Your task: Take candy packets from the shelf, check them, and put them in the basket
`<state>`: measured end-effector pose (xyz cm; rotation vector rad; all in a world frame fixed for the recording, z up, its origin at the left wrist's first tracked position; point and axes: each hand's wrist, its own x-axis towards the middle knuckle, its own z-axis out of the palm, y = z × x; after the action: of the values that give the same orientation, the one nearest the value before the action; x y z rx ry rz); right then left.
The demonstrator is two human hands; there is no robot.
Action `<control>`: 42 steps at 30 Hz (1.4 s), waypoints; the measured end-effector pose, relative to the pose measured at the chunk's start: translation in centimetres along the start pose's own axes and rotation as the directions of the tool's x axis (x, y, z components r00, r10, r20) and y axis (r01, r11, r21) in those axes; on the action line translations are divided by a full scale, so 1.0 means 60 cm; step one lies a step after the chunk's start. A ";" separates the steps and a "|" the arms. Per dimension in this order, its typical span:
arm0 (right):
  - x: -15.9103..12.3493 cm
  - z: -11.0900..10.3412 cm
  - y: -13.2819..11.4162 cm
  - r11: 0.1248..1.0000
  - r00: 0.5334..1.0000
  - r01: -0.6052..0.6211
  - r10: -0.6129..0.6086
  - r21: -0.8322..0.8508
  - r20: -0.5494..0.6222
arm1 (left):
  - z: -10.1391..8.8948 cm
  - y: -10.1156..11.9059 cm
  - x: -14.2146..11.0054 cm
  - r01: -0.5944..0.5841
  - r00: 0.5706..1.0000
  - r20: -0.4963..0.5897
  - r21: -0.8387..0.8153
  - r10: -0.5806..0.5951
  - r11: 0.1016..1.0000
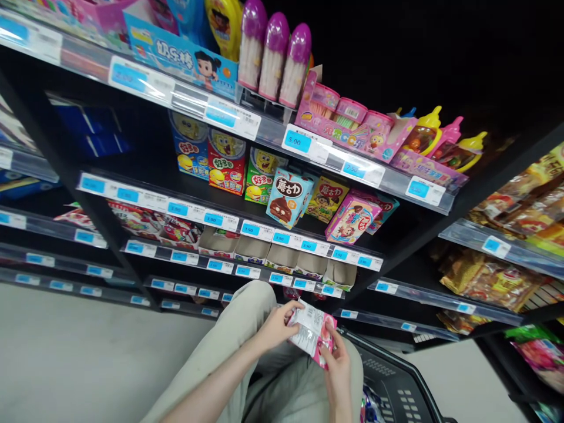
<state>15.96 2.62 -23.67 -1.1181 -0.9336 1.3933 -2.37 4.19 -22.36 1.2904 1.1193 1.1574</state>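
Note:
A small pink and silver-white snack packet (312, 330) is held flat between both hands, above my knees. My left hand (281, 325) pinches its left edge, thumb on top. At the right end, my right hand (335, 351) grips it with thumb and fingers. Fine print and a barcode-like patch show on the packet's face; I cannot read its contents. Straight ahead on the shelf stand a light blue biscuit box (288, 198) and a pink biscuit box (353, 218), neither touched by a hand.
A dark plastic shopping basket (396, 376) with some packets inside stands at my right knee. Open cardboard display trays (282, 258) line the lower shelf. Purple-capped containers (277, 56) stand on the upper shelf. Bagged snacks (489, 276) fill the right shelves.

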 end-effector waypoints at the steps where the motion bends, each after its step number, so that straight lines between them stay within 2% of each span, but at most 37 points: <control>1: 0.001 -0.001 0.003 1.000 1.000 0.005 -0.005 -0.011 -0.019 | 0.001 0.001 0.000 0.015 1.000 0.012 -0.011 -0.015 1.000; 6: 0.006 -0.004 0.013 0.986 0.996 0.073 -0.079 -0.152 -0.032 | 0.004 -0.002 0.000 0.055 0.998 0.040 0.007 -0.055 0.998; 11: 0.009 -0.003 0.014 0.988 0.996 -0.052 0.061 -0.147 0.063 | 0.002 -0.010 0.001 0.037 0.999 0.009 0.121 -0.038 0.992; 14: 0.014 -0.008 0.018 0.972 0.994 -0.105 0.110 -0.208 0.009 | -0.003 -0.012 0.004 0.076 0.997 0.010 0.180 -0.079 0.981; 18: 0.022 -0.017 0.025 0.919 0.996 -0.092 0.084 -0.383 -0.038 | -0.017 -0.012 0.005 0.110 0.992 0.028 0.335 -0.127 0.936; 22: 0.026 -0.016 0.020 0.829 0.999 -0.050 0.032 -0.557 -0.042 | -0.032 -0.003 0.002 0.018 0.991 0.114 0.437 -0.075 0.899; 27: 0.027 -0.014 0.012 0.775 1.000 0.008 0.003 -0.632 0.016 | -0.037 0.007 -0.003 -0.112 0.967 0.251 0.595 -0.051 0.796; 30: 0.027 -0.016 0.016 0.758 0.997 0.068 -0.032 -0.649 0.067 | -0.033 0.008 -0.004 -0.139 0.964 0.263 0.621 -0.037 0.771; 35: 0.025 -0.017 0.017 0.684 0.994 0.103 -0.042 -0.722 0.102 | -0.029 0.005 -0.005 -0.099 0.969 0.243 0.558 -0.048 0.824; 38: 0.023 -0.018 0.012 0.634 0.987 0.150 -0.054 -0.759 0.150 | -0.029 0.002 -0.007 -0.097 0.974 0.223 0.571 -0.039 0.815; 40: 0.021 -0.021 0.007 0.616 0.983 0.164 -0.038 -0.771 0.178 | -0.026 0.000 -0.009 -0.139 0.971 0.236 0.642 -0.022 0.754; 42: 0.019 -0.023 0.002 0.604 0.981 0.154 0.001 -0.782 0.193 | -0.022 -0.001 -0.009 -0.193 0.965 0.261 0.732 -0.007 0.653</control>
<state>17.27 3.66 -24.27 -1.5906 -1.8286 0.9903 -3.71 3.76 -22.45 2.0943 1.4226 0.5466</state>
